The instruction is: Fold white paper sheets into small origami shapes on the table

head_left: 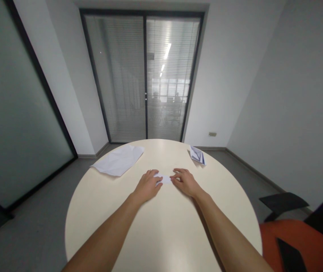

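Small paper (166,179), flat on counter (161,226) between loosely curled left hand (147,186) and likewise curled right hand (186,183), touched at both ends, cannot tell if pinched, likely light, easily creased, best held by edges.

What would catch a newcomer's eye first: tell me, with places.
First, the left hand and right hand, with a small paper between them on the round table. A larger sheet lies at its far left, a folded paper at its far right. The orange seat stands out lower right.
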A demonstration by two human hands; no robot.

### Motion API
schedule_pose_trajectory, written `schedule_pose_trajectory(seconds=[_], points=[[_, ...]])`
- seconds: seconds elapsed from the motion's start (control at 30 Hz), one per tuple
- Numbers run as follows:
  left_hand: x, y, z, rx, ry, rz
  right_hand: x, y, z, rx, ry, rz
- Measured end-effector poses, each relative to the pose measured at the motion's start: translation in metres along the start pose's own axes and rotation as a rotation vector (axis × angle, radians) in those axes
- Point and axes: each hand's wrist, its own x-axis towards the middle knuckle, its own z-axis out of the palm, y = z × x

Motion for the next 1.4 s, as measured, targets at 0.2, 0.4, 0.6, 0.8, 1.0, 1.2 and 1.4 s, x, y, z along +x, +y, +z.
schedule_pose_trajectory(seconds=[0.2,0.4,0.6,0.8,1.0,1.2,1.4], points=[[0.001,-0.005,0.002,-0.054,-0.029,0.034,0.001,-0.006,0.001,0.158,-0.008,-0.07],[0.0,0.001,0.001,-0.154,-0.044,0.095,-0.002,-0.012,0.002,0.276,-0.068,-0.187],[-0.002,0.011,-0.01,-0.213,-0.082,0.084,0.0,-0.003,0.011,0.237,0.013,-0.217],[-0.003,0.007,-0.003,-0.157,-0.071,0.117,0.001,-0.002,0.006,0.148,-0.038,-0.191],[-0.001,0.004,0.003,-0.112,-0.014,0.082,0.001,-0.002,0.004,0.127,-0.024,-0.132],[-0.001,0.001,0.003,-0.084,-0.014,0.07,0.0,-0.002,0.003,0.145,-0.018,-0.143],[0.0,0.002,0.001,-0.06,-0.032,0.054,0.001,-0.006,0.002,0.113,-0.032,-0.123]])
